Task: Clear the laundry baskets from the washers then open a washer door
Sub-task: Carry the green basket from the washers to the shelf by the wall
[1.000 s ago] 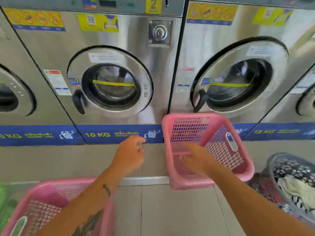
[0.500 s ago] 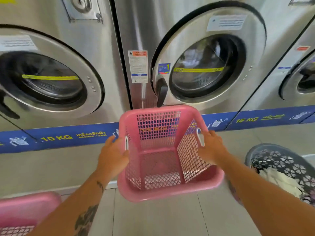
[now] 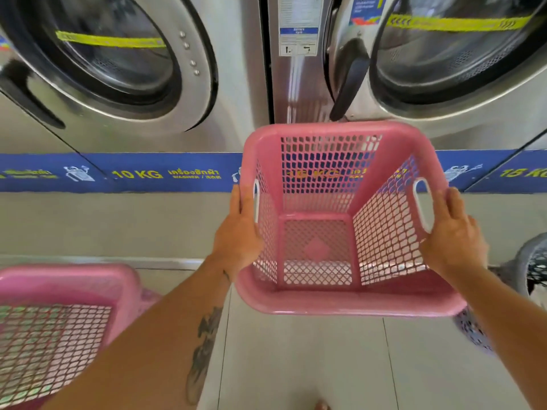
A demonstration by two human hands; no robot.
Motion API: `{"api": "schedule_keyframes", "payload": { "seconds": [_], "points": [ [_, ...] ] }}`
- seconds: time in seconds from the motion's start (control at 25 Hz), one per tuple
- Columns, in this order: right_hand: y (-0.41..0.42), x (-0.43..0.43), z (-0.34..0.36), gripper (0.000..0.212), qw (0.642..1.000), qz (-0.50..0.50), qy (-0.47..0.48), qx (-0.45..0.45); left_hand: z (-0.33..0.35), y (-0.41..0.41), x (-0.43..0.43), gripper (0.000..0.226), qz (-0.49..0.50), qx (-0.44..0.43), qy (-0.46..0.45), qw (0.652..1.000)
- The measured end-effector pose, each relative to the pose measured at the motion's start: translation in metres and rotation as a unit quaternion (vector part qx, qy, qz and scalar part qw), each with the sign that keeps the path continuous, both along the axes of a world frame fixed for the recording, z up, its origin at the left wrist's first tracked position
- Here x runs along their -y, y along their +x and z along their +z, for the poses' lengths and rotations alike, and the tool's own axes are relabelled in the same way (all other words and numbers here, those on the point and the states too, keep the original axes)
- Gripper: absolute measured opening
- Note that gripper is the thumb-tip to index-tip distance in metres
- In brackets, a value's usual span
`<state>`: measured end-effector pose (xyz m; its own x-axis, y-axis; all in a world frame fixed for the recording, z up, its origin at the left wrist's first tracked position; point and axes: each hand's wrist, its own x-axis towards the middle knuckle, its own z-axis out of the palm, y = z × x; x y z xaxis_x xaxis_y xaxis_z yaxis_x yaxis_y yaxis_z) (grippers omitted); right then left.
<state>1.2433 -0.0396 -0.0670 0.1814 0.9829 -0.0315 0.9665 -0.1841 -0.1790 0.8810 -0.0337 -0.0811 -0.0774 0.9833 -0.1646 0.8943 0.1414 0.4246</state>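
An empty pink laundry basket [image 3: 349,300] hangs in the air in front of two steel washers. My left hand [image 3: 238,235] grips its left side by the handle slot. My right hand [image 3: 453,235] grips its right side beside the other slot. The left washer door [image 3: 189,84] and the right washer door [image 3: 461,113] are both closed. The right door's black handle [image 3: 349,81] sits just above the basket's far rim.
A second pink basket [image 3: 62,285] stands on the tiled floor at the lower left. A grey patterned basket [image 3: 532,267] sits at the right edge. A blue 10 KG strip [image 3: 165,173] runs under the washers, above a raised concrete step.
My left hand went from reaching in the air to gripping the basket's left side. Both hands now hold it, and the view has moved closer to the washers.
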Motion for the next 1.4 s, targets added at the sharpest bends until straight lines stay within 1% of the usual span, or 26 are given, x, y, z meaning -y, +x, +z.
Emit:
{"api": "schedule_keyframes", "payload": {
  "seconds": [0.12, 0.32, 0.4, 0.52, 0.64, 0.76, 0.88, 0.96, 1.08, 1.2, 1.28, 1.4],
  "points": [
    [-0.018, 0.015, 0.009, 0.104, 0.999, 0.021, -0.031, 0.005, 0.012, -0.018, 0.019, 0.094, 0.007, 0.008, 0.003, 1.0],
    [-0.083, 0.055, 0.021, 0.094, 0.997, 0.055, -0.056, -0.015, 0.03, -0.092, 0.068, 0.086, 0.03, -0.026, 0.046, 0.998],
    [-0.11, 0.074, 0.026, 0.092, 0.996, 0.063, -0.066, -0.016, 0.037, -0.117, 0.094, 0.081, 0.052, -0.017, 0.07, 0.996],
    [-0.139, 0.103, 0.026, 0.091, 0.993, 0.081, -0.079, -0.016, 0.04, -0.145, 0.139, 0.08, 0.068, 0.013, 0.044, 0.997],
    [-0.158, 0.132, 0.013, 0.09, 0.99, 0.08, -0.111, -0.027, 0.018, -0.168, 0.173, 0.081, 0.05, 0.042, 0.008, 0.998],
    [-0.169, 0.154, -0.007, 0.09, 0.987, 0.062, -0.149, -0.025, -0.01, -0.181, 0.193, 0.082, 0.017, 0.052, 0.0, 0.999],
    [-0.178, 0.173, -0.034, 0.088, 0.983, 0.047, -0.178, -0.014, -0.035, -0.189, 0.204, 0.074, 0.012, 0.031, 0.035, 0.999],
    [-0.182, 0.18, -0.057, 0.089, 0.982, 0.041, -0.185, -0.01, -0.057, -0.192, 0.215, 0.08, 0.003, 0.015, 0.056, 0.998],
    [-0.189, 0.196, -0.089, 0.094, 0.98, 0.04, -0.195, 0.002, -0.088, -0.189, 0.237, 0.093, 0.06, 0.024, 0.029, 0.998],
    [-0.194, 0.216, -0.114, 0.101, 0.983, 0.038, -0.181, 0.007, -0.114, -0.189, 0.255, 0.094, 0.057, 0.033, -0.003, 0.998],
    [-0.199, 0.225, -0.115, 0.1, 0.985, 0.039, -0.171, -0.009, -0.12, -0.194, 0.266, 0.094, 0.06, 0.007, -0.03, 0.998],
    [-0.202, 0.247, -0.11, 0.102, 0.98, 0.047, -0.192, -0.021, -0.111, -0.196, 0.281, 0.103, 0.046, -0.031, -0.078, 0.995]
  ]
}}
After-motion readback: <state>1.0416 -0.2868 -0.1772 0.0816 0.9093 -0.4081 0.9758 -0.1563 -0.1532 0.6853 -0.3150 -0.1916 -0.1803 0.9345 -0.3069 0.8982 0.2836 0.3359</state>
